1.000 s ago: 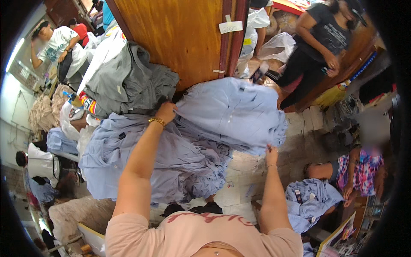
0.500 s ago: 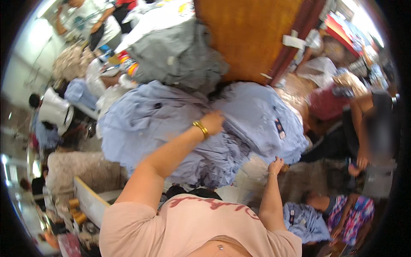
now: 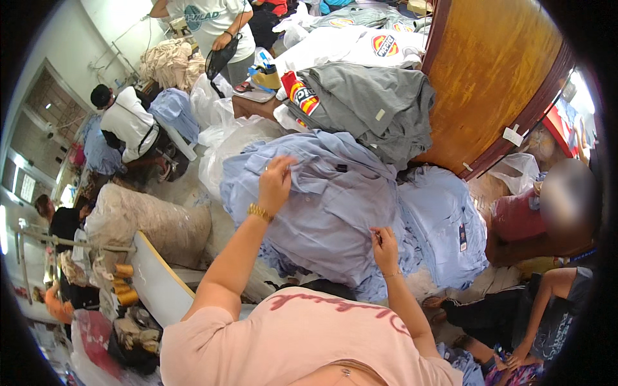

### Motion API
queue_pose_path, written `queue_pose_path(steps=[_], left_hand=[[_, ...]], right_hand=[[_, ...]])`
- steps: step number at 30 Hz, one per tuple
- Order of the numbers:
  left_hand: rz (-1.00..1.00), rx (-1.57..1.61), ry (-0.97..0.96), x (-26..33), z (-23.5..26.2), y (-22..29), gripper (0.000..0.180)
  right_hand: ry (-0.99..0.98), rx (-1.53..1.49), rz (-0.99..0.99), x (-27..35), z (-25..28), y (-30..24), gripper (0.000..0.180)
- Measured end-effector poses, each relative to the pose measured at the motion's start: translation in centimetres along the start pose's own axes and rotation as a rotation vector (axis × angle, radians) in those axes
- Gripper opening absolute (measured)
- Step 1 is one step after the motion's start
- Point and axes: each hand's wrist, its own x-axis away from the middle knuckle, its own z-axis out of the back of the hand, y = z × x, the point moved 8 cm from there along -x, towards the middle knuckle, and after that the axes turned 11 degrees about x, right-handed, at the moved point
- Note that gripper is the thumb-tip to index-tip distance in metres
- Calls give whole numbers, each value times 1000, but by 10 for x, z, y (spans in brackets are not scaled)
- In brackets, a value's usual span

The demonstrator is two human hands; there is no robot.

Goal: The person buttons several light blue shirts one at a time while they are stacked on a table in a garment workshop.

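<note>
A light-blue collared shirt (image 3: 335,212) lies spread on top of a heap of similar blue garments in front of me. Over its left part is my left hand (image 3: 275,185), wearing a gold wristband; motion smears its fingertips, and I cannot tell whether they grip the cloth. My right hand (image 3: 385,251) is closed in a pinch above the shirt's lower right part. What its fingers hold, if anything, is too small to make out. Just right of the heap, a stack of folded blue shirts (image 3: 441,219) carries a dark tag (image 3: 462,238).
Grey garments (image 3: 370,106) are piled behind the blue heap, beside a brown wooden panel (image 3: 492,77). A stuffed sack (image 3: 151,222) and a white board (image 3: 158,283) stand at left. People are nearby: one standing at the back (image 3: 215,29), another seated at right (image 3: 547,309).
The view has swung right. My left hand has moved from between the two blue piles to the left pile's left part. My right hand has shifted from beside the right stack to over the left pile.
</note>
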Motion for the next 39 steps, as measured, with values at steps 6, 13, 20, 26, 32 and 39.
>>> queue_pose_path(steps=[6,13,20,26,32,39], left_hand=[[-98,-238,-798,-75,-74,-72,29],[-57,327,-117,-147,-59,-89,36],[-71,280,-723,-75,-73,-30,17],[-548,71,-893,-12,-85,-50,28],[-443,-73,-907,-9,-88,-36,17],[-388,50,-755,-2,-90,-44,12]], right_hand=[[1,232,-121,-18,-54,-27,40],[135,299,-290,2,-44,-49,39],[83,266,-254,27,-80,-98,36],[-63,240,-93,15,-113,-115,37],[-228,260,-111,0,-103,-105,27],[-117,10,-366,-51,-82,-99,26]])
